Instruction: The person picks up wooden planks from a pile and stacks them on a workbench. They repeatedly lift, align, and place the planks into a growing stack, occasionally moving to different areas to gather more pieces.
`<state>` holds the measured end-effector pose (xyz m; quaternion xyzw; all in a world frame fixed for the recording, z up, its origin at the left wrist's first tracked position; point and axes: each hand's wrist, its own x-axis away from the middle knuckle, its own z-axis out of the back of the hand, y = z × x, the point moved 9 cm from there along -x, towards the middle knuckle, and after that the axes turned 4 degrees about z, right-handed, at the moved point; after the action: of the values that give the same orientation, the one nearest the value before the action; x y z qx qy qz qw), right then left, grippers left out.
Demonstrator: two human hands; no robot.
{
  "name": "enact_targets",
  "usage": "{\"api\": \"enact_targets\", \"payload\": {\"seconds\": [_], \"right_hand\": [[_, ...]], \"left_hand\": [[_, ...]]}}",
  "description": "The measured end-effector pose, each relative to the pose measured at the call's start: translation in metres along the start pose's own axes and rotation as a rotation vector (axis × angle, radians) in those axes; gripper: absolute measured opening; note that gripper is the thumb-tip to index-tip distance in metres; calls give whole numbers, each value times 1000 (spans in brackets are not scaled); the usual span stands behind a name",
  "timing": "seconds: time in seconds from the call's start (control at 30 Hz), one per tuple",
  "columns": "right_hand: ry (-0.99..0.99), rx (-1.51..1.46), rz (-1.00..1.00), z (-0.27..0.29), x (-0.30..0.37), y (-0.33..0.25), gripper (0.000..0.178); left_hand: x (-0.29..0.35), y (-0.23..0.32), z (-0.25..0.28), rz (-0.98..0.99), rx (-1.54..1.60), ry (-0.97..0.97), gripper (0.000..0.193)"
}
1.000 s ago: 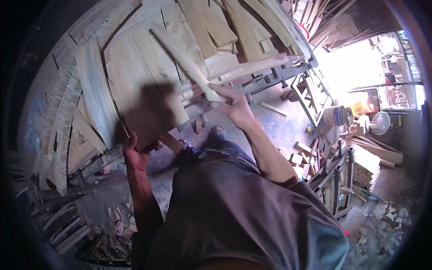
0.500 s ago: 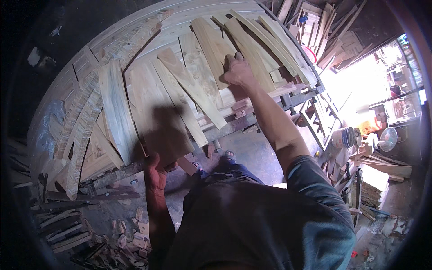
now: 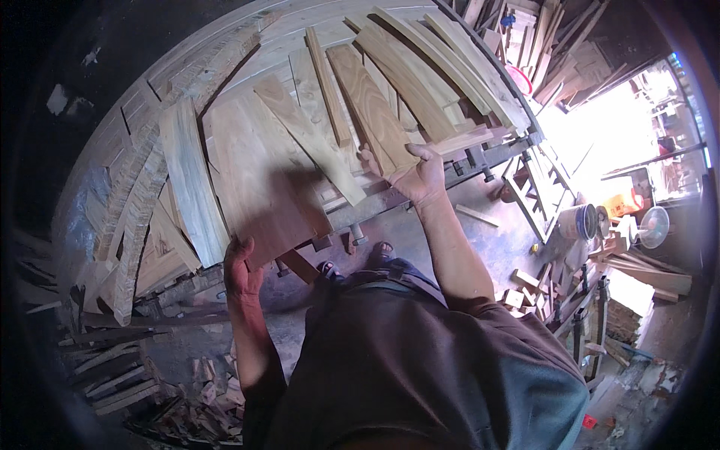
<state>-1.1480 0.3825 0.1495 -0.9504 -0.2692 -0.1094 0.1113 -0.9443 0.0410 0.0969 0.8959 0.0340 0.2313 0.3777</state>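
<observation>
My left hand [image 3: 244, 270] grips the near edge of a wide, pale wooden board [image 3: 251, 161] at its left corner, thumb on top. My right hand [image 3: 416, 176] is turned palm up and closed on the near end of a brown grained board [image 3: 369, 101], which slants away over the bench. Just left of that board lies a narrow wood strip [image 3: 328, 86]. A tapered pale board [image 3: 307, 139] rests between the wide board and the strip. The fingers under both held boards are partly hidden.
More boards [image 3: 412, 79] lie across the bench at the right, and rough-edged strips [image 3: 142, 199] at the left. Metal clamps [image 3: 480, 165] line its near edge. Offcuts [image 3: 206, 397] litter the floor; a bucket [image 3: 577, 223] and a fan [image 3: 654, 225] stand right.
My right hand has come back toward me from the top of the boards to the brown board's near end and turned palm up. The narrow strip now shows separately beside it.
</observation>
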Motion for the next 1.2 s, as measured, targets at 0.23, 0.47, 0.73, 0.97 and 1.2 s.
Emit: {"api": "enact_targets", "payload": {"seconds": [0.23, 0.47, 0.73, 0.97, 1.2], "right_hand": [[-224, 171, 10, 9, 14, -3, 88], [-290, 183, -21, 4, 23, -4, 90], [42, 1337, 389, -33, -5, -25, 49], [770, 2023, 1040, -21, 23, -159, 52], [-198, 2229, 816, -40, 5, -23, 39]], "left_hand": [[5, 6, 0, -92, -129, 36, 58], [37, 29, -48, -154, -132, 70, 63], [52, 37, -52, -236, -92, 87, 68], [58, 44, -57, -241, -109, 83, 72], [56, 42, -54, -224, -124, 124, 70]]}}
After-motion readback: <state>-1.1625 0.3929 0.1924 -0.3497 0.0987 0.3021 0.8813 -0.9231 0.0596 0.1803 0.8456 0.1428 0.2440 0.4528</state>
